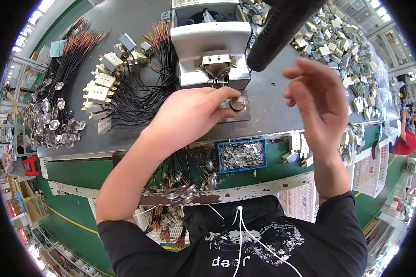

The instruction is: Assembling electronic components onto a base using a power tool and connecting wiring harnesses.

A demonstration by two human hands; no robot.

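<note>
My left hand [192, 111] reaches across to the front of a grey metal machine [211, 39]. Its thumb and index finger close around a small round metal piece [237, 104] on the machine's flat base plate [246, 111]. Behind those fingers, a pale block [216, 59] is mounted on the machine's front with a metal fixture under it. Raised over the bench to the right, my right hand [320, 99] is slightly blurred, its fingers curved and apart from the thumb, with nothing seen in it.
Black wires [141, 101] with pale connector blocks [98, 93] lie left of the machine. Farther left are wires with round metal ends [54, 124]. A blue tray [242, 155] holds small metal parts. Connectors [339, 46] heap at right. A black tube [282, 34] hangs overhead.
</note>
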